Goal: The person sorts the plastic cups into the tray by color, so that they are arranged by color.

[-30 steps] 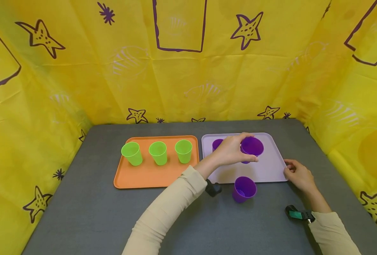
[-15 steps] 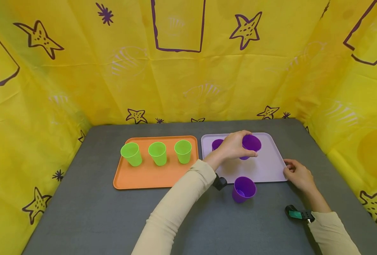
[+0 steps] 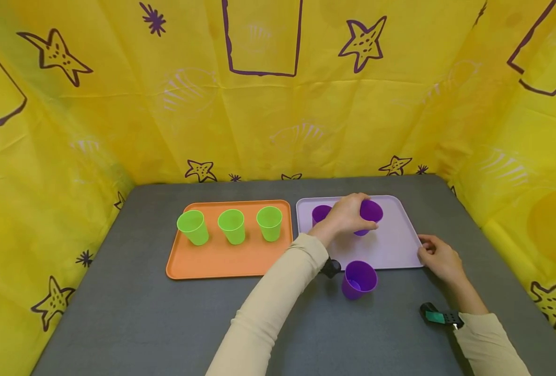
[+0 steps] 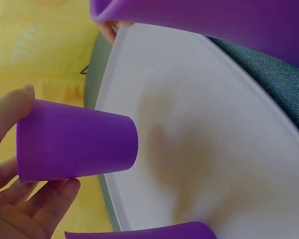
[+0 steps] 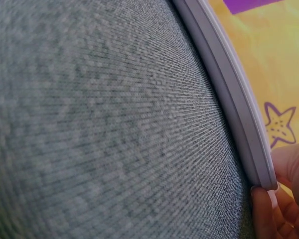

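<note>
My left hand [image 3: 347, 215] grips a purple cup [image 3: 371, 211] near its rim, thumb on one side and fingers on the other. In the left wrist view this cup [image 4: 79, 142] hangs a little above the lilac tray [image 3: 395, 250], its shadow falling on the tray. A second purple cup [image 3: 321, 213] stands on the tray's left part, partly hidden behind my left hand. One more purple cup [image 3: 359, 280] stands upright on the table at the tray's front edge. With thumb and fingers, my right hand [image 3: 440, 258] pinches the tray's right front rim [image 5: 249, 134].
To the left, an orange tray [image 3: 212, 263] bears three light green cups [image 3: 193, 228] in a row. Both trays lie on a dark grey table [image 3: 141, 324]. Yellow cloth [image 3: 259, 120] with starfish drawings walls the back and both sides.
My left hand has lowered the purple cup slightly toward the tray, and its forearm has swung to the right. My right hand has stayed at the tray's rim.
</note>
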`<action>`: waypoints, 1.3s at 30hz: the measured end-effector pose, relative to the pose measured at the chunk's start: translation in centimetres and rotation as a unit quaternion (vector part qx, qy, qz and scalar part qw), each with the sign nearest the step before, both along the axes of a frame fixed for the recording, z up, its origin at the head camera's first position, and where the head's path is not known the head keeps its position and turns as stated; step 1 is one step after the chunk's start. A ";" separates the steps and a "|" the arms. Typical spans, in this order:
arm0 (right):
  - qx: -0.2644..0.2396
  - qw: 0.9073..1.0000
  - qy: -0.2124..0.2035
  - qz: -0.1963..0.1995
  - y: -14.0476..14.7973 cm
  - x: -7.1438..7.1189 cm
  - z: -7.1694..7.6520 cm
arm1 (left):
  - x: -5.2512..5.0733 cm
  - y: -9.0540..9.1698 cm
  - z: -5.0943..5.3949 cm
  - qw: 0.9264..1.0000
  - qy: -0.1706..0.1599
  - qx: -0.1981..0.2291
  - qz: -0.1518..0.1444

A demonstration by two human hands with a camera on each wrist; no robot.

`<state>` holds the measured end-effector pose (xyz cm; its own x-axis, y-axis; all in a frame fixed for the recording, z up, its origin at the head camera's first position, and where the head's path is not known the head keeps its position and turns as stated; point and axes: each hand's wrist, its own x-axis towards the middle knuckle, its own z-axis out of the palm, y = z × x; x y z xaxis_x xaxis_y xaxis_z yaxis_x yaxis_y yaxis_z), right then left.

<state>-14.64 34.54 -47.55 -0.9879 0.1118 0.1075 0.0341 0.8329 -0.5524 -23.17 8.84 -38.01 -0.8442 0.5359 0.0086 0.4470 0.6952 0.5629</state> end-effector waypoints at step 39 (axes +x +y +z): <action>0.001 1.000 -0.009 -0.001 0.1 0.0 -0.1 | -0.4 0.7 -0.6 0.994 0.018 -0.110 -0.018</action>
<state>-14.64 34.61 -47.66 -0.9896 0.1130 0.0891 0.0457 0.8340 -0.5499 -23.52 9.56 -38.57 -0.8254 0.5585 -0.0827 0.4912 0.7826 0.3823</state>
